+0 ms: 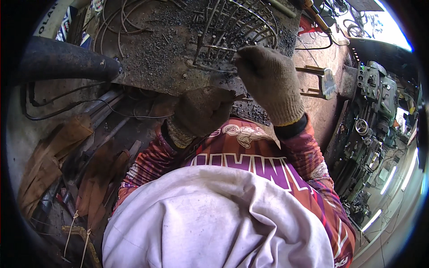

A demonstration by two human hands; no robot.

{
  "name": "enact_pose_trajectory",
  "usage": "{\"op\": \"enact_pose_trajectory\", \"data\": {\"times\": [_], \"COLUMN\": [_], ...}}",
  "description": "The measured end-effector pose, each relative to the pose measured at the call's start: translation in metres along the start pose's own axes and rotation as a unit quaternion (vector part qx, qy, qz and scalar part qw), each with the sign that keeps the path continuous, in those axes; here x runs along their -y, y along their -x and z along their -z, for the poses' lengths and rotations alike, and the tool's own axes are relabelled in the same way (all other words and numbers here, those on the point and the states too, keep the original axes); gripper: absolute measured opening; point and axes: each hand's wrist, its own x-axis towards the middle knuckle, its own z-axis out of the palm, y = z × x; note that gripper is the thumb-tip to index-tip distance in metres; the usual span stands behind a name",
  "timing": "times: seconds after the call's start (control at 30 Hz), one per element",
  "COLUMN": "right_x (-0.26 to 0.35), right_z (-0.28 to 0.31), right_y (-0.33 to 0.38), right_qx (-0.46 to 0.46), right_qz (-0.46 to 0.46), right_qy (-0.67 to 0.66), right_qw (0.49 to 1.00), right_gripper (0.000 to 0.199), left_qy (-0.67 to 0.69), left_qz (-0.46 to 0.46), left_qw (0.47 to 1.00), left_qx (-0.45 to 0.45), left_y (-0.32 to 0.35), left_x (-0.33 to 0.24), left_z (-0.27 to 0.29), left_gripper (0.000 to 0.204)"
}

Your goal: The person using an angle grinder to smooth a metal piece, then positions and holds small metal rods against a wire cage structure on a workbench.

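Both my hands wear work gloves. My left hand (pixel 203 109), in a dark, soiled glove, is closed at the near edge of the metal worktable (pixel 147 73). A short, thin metal piece (pixel 240 97) sticks out beyond its fingertips; its kind is unclear. Higher and to the right, my right hand (pixel 270 82), in a lighter knitted glove, is closed with its fingers bent down. Its fingertips are beside a curved frame of welded metal rods (pixel 216 29). A thin rod reaches toward them, but I cannot tell whether they grip it.
Dark grit and metal scraps cover the worktable. Bent rods (pixel 123 22) lie at its far left, near a thick dark pipe (pixel 71 60). Cables (pixel 67 107) hang below the pipe. A stool (pixel 328 83) and a large machine (pixel 377 89) stand to the right.
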Motion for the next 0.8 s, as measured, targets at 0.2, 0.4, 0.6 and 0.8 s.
{"op": "enact_pose_trajectory", "data": {"times": [0.2,0.4,0.6,0.8], "right_x": [-0.003,0.003,0.001,-0.007], "right_z": [-0.002,-0.003,-0.001,-0.001], "right_y": [0.004,-0.006,0.013,0.014], "right_qx": [-0.044,-0.016,0.031,-0.049], "right_qz": [-0.024,-0.021,-0.042,-0.067], "right_qy": [-0.041,0.009,-0.031,-0.078], "right_qw": [0.998,1.0,0.998,0.994], "right_gripper": [0.019,0.02,0.02,0.021], "left_qy": [-0.034,-0.005,-0.147,-0.207], "left_qz": [0.032,0.014,-0.029,-0.04], "left_qw": [0.999,1.0,0.989,0.976], "left_qx": [0.021,-0.008,0.018,0.057], "left_y": [0.003,0.0,0.024,0.038], "left_x": [0.001,0.0,0.012,0.018], "left_z": [-0.001,0.001,-0.013,-0.021], "left_gripper": [0.012,0.009,0.015,0.024]}}
